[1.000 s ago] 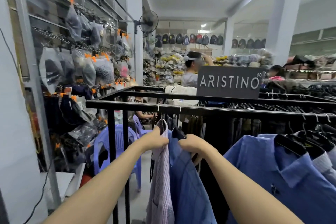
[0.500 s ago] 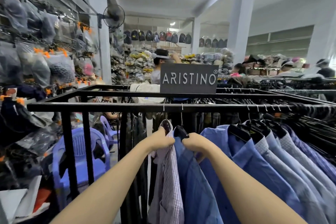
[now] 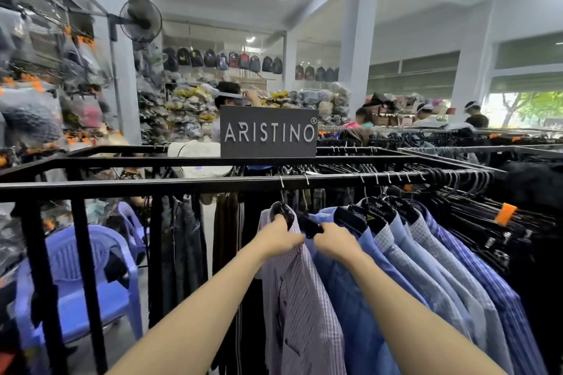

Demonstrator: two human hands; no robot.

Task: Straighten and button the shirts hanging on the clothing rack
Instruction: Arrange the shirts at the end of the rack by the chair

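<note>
Shirts (image 3: 405, 256) hang in a tight row on the black clothing rack (image 3: 182, 184), collars up at the rail, long bodies dropping straight down, the row running off to the right. Left hand (image 3: 278, 237) grips the collar of the pale striped shirt (image 3: 300, 298) at the row's left end, fingers curled over the fabric by its black hanger (image 3: 283, 211). Right hand (image 3: 336, 242) clutches the neck of the blue shirt (image 3: 350, 298) just beside it, fingers wrapped around, touching that shirt's hanger. Dark trousers (image 3: 182, 246) hang left of the shirts. An ARISTINO sign (image 3: 268, 132) stands on the rack behind. A purple plastic chair (image 3: 79, 277) sits lower left, beyond the rack's posts.
</note>
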